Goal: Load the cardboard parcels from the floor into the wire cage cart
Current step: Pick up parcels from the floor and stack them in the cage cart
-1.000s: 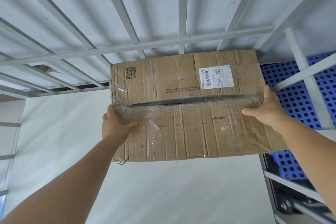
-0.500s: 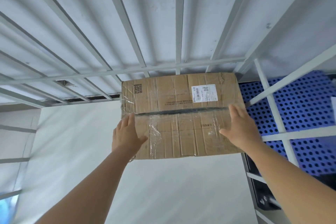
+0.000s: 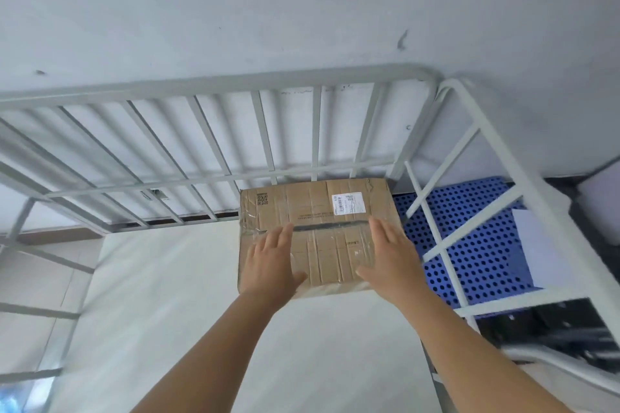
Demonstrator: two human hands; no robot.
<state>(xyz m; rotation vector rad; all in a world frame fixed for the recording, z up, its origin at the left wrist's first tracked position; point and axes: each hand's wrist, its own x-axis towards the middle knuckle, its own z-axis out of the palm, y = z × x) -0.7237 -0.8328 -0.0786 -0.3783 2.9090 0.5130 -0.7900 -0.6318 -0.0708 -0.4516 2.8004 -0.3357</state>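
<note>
A taped brown cardboard parcel (image 3: pixel 315 235) lies in the grey wire cage cart's (image 3: pixel 214 84) far right corner. The left hand (image 3: pixel 271 265) and right hand (image 3: pixel 389 258) rest on top, fingers spread flat, apparently seating it snugly.

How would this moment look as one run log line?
parcel: in far right corner of cart floor | left hand: open, above parcel top | right hand: open, above parcel top

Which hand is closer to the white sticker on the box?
Right. The right hand lies just below the white sticker; the left hand rests farther away on the box.
</note>
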